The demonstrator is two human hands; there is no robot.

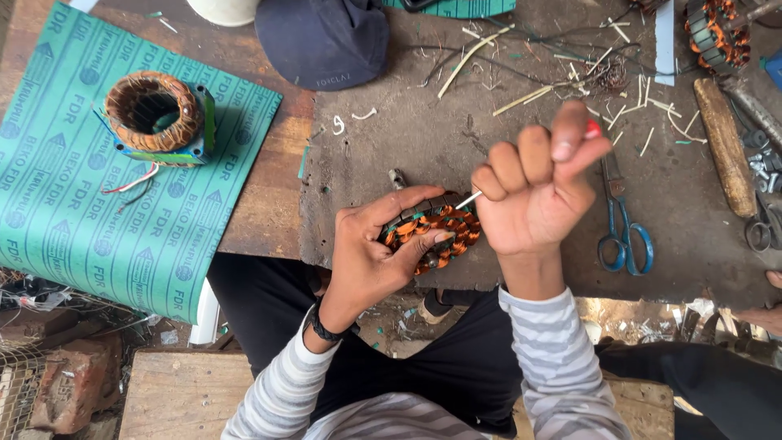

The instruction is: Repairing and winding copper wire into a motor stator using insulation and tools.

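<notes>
- Two hands are seen over the near edge of the grey, scuffed bench [505, 98], close together and almost touching.
- A small round motor stator wound with orange copper wire [436, 231] is cradled in the left hand [376, 257]; its grip is wrapped about the stator's left and lower side, thumb above, fingers curled under and over the coils.
- A thin pale stick-like tool with a red end [592, 129] is clenched in the right hand [533, 200]; the grip is a tight fist, fingers fully together about the shaft.
- The tool's long axis is laid on a slant, red end up and to the right, pale tip [468, 199] down and to the left, meeting the stator's upper right rim.
- The stator is thus found just left of and below the right fist.
- Blue-handled scissors [623, 232] are left on the bench just right of the right hand; a larger wound coil [159, 118] sits well apart on a green printed sheet [57, 204].
</notes>
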